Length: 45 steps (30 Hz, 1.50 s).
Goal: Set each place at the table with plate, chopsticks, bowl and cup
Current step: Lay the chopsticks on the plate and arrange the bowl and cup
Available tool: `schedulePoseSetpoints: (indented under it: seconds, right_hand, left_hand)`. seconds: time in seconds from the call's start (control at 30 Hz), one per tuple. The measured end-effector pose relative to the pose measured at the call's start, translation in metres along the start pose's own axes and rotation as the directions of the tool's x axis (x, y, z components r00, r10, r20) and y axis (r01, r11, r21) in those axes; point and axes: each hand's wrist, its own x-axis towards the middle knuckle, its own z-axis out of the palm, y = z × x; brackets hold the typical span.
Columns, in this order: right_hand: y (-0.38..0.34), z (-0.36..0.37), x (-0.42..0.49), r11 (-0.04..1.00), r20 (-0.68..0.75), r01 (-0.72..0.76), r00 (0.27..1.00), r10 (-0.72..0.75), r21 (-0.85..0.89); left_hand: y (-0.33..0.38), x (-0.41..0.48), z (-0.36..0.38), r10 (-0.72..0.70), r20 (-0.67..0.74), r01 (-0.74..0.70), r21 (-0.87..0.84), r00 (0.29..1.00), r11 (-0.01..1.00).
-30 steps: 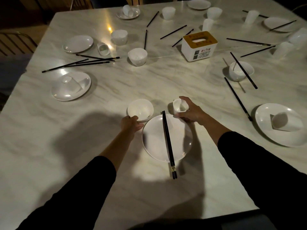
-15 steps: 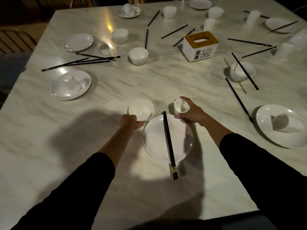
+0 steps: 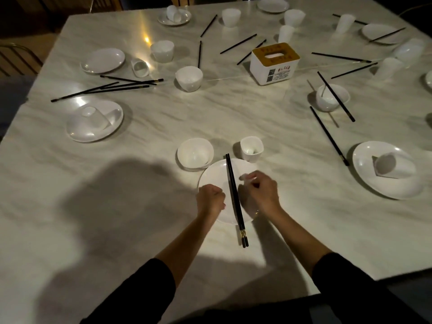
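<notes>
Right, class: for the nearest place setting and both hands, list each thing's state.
Plate, lying flat.
Chopsticks, paired, lying across the plate, handles overhanging its near rim.
Bowl, upright, empty.
Cup, upright.
Left hand, fingers curled at plate's left rim; grip unclear.
Right hand, fingers curled over plate, blurred; grip unclear.

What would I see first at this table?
The left hand and right hand hover over a white plate at the near edge, with black chopsticks laid across it and a bowl and cup just behind. Farther off, a tissue box sits among loose chopsticks.
</notes>
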Motion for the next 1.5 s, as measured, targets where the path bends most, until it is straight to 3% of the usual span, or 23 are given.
schedulePoseSetpoints:
  seconds: [0.1, 0.23, 0.53, 1.5]
  right_hand:
    - [0.012, 0.007, -0.015, 0.999, 0.171, -0.052, 0.984, 0.054, -0.014]
    - [0.015, 0.010, -0.021, 0.998, 0.225, -0.065, 0.972, 0.069, -0.026]
    - [0.015, 0.008, -0.022, 0.997, 0.238, -0.074, 0.968, 0.074, -0.010]
    - [0.009, 0.001, -0.027, 0.998, 0.238, -0.068, 0.969, 0.068, -0.004]
  left_hand:
    - [-0.005, -0.008, 0.014, -0.033, 0.031, 0.033, 0.001, 0.999, 0.999]
    - [-0.007, -0.015, 0.020, -0.030, 0.100, 0.030, 0.003, 0.995, 1.000]
    - [0.002, -0.025, 0.021, -0.090, 0.105, 0.101, -0.109, 0.990, 0.989]
    - [0.003, -0.027, 0.022, -0.072, 0.097, 0.082, -0.099, 0.993, 0.992]
